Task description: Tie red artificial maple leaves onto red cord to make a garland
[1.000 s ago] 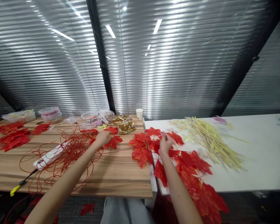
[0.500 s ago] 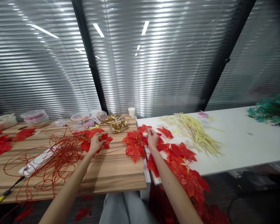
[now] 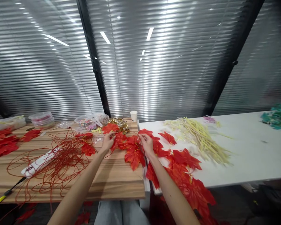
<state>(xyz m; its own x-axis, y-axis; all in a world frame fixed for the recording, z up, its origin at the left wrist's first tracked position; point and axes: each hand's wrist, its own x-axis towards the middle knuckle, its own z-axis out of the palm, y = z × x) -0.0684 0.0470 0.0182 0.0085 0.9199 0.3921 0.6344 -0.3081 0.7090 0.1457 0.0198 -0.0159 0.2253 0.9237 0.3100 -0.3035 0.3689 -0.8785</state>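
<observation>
My left hand (image 3: 108, 141) is closed on red artificial maple leaves (image 3: 119, 140) above the wooden table. My right hand (image 3: 146, 144) pinches the red maple-leaf garland (image 3: 182, 168) where the two tables meet; its fingertips hide the exact spot. Between the hands, a leaf cluster (image 3: 134, 156) lies on the wood. From my right hand the garland runs over the white table's corner and down past its front edge. Left of my left hand lies a tangle of red cord (image 3: 65, 159) with a few leaves (image 3: 87, 148) by it.
A white power strip (image 3: 38, 162) lies partly under the cord. Loose red leaves (image 3: 4, 145), plastic tubs (image 3: 42, 120), gold wrappers (image 3: 124, 126) and a paper cup (image 3: 133, 116) line the back. Yellow stems (image 3: 201, 137) and teal foliage (image 3: 277, 116) lie on the white table (image 3: 253, 156).
My left hand has moved right with leaves in it, away from the cord tangle and closer to my right hand. The right hand has shifted slightly left.
</observation>
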